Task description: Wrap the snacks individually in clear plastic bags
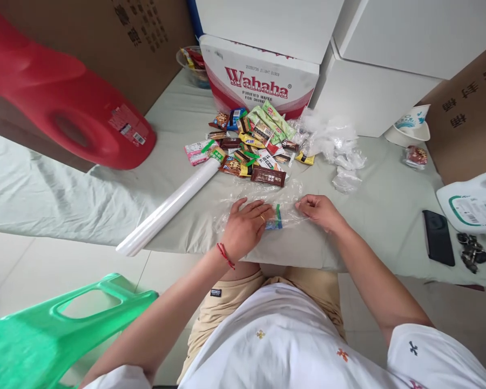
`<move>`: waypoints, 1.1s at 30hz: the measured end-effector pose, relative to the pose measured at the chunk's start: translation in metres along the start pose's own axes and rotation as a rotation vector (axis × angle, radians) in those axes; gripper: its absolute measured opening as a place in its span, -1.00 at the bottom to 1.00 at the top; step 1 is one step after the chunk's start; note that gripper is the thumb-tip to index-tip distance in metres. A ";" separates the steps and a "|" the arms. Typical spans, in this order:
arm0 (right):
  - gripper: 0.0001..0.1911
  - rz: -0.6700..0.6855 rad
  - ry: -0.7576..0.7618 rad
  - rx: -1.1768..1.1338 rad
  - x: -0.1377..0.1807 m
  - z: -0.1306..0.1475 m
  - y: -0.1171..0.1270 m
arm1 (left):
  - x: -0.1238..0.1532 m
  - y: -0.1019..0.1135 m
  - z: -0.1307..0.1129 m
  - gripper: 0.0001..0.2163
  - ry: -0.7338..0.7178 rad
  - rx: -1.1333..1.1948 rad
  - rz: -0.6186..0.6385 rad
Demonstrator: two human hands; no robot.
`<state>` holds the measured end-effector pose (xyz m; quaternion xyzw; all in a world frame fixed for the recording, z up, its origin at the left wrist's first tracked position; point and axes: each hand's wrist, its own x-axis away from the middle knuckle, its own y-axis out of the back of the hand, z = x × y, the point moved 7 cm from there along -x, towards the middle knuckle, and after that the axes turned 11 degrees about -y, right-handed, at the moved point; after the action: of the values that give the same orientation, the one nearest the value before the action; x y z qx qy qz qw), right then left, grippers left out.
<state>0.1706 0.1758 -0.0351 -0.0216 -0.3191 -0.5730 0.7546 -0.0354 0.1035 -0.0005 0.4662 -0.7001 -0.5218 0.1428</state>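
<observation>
My left hand (245, 224) lies palm down on a clear plastic bag (263, 197) spread on the cloth-covered table (105, 200), with its fingers pressing a small blue and green snack packet (276, 219) inside the bag. My right hand (319, 210) has its fingers curled, pinching the bag's edge just right of the packet. A pile of assorted snack packets (255, 143) lies just beyond the bag.
A roll of clear film (170, 205) lies left of my hands. A Wahaha box (263, 75), white boxes (372, 92), crumpled plastic (336, 143), a red jug (65, 102), a phone (438, 236), keys (473, 253), a white jug (472, 202) and a green stool (52, 329) surround them.
</observation>
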 end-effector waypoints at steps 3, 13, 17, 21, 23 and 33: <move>-0.58 -0.104 -0.003 0.016 0.000 -0.013 0.021 | 0.003 -0.003 0.005 -0.65 -0.020 0.003 -0.029; -0.57 -0.454 0.358 0.668 -0.033 0.056 0.018 | 0.008 -0.001 0.002 -0.67 -0.092 -0.015 -0.108; -0.36 -0.260 0.107 0.777 -0.066 0.067 -0.007 | 0.007 0.005 0.001 -0.69 -0.091 -0.078 -0.117; -0.60 -0.045 -0.076 0.650 -0.070 0.059 -0.012 | 0.005 0.006 0.000 -0.68 -0.150 -0.058 -0.054; -0.72 0.113 -0.026 0.548 -0.064 0.060 -0.014 | 0.004 0.007 0.002 -0.68 -0.163 -0.028 -0.031; -0.55 0.298 -0.053 0.518 -0.061 0.068 -0.026 | 0.006 0.006 0.011 -0.65 -0.165 0.041 -0.022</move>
<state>0.1083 0.2462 -0.0207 0.1101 -0.4674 -0.3547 0.8023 -0.0493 0.1051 -0.0020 0.4319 -0.7148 -0.5456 0.0694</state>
